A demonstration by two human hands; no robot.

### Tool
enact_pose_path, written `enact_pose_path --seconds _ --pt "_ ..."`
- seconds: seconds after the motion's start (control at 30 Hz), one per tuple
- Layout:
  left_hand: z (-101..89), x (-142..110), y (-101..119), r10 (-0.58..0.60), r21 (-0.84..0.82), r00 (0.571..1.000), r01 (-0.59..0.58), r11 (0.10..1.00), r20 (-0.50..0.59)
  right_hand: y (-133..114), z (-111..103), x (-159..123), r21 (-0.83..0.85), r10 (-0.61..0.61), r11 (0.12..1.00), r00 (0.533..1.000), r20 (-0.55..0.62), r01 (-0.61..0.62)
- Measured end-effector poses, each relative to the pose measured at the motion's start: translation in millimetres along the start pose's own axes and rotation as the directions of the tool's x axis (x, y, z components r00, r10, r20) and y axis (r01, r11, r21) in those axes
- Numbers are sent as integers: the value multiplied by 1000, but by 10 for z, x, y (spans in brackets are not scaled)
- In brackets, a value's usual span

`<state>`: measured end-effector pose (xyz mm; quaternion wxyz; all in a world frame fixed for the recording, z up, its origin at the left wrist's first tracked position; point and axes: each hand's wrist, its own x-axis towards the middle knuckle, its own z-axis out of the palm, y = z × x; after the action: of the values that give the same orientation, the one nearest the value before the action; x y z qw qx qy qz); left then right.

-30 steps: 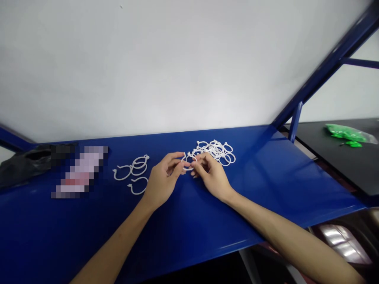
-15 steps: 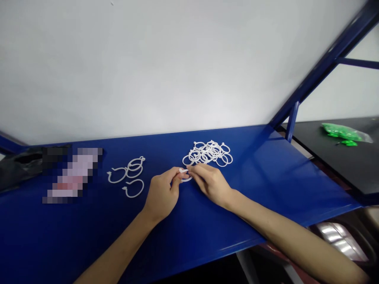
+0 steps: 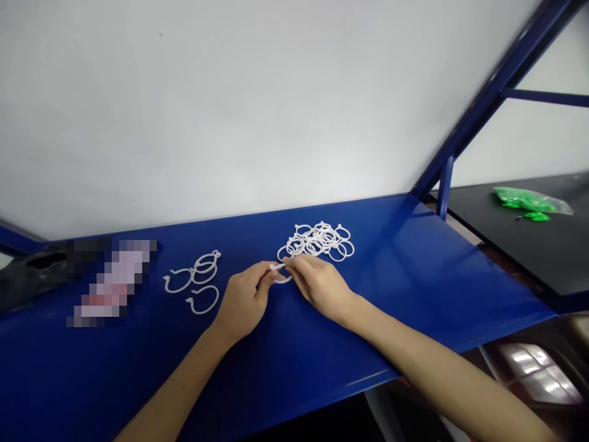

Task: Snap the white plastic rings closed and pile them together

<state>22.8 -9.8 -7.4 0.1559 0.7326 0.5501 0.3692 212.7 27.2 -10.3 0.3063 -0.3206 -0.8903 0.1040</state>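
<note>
Between both hands is a white plastic ring, partly covered by the fingers. My left hand pinches its left side between thumb and fingers. My right hand has its fingertips closed on the right side, close to the left fingertips. Just beyond the right hand lies a pile of white rings with small knobs on them. Left of my left hand are several rings with gaps, one of them an open ring lying nearest the wrist.
The blue table ends at a white wall. A black plastic bag and a blurred-out pale item lie at the left. On the right, a green-filled clear bag rests on a black table, beyond a blue metal frame.
The view has shifted slightly, moving the table's contents a little to the left in the picture. Both hands keep hold of the ring in nearly the same pose.
</note>
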Motion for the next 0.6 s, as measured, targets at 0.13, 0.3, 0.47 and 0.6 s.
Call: enact_pose_path --seconds 0.13,0.3,0.47,0.6 --pt "-16 17 -28 15 5 999 -15 1000 -45 -58 33 18 12 45 999 999 -24 -45" --pt "46 -28 -44 51 27 998 -50 998 -38 -14 2 -23 65 -29 998 999 27 27" --pt "23 4 -72 59 185 995 -73 980 79 91 -157 34 27 14 1000 999 40 -15" --pt "-186 106 -253 -25 513 999 39 858 -34 269 -377 73 -159 180 971 984 9 -176"
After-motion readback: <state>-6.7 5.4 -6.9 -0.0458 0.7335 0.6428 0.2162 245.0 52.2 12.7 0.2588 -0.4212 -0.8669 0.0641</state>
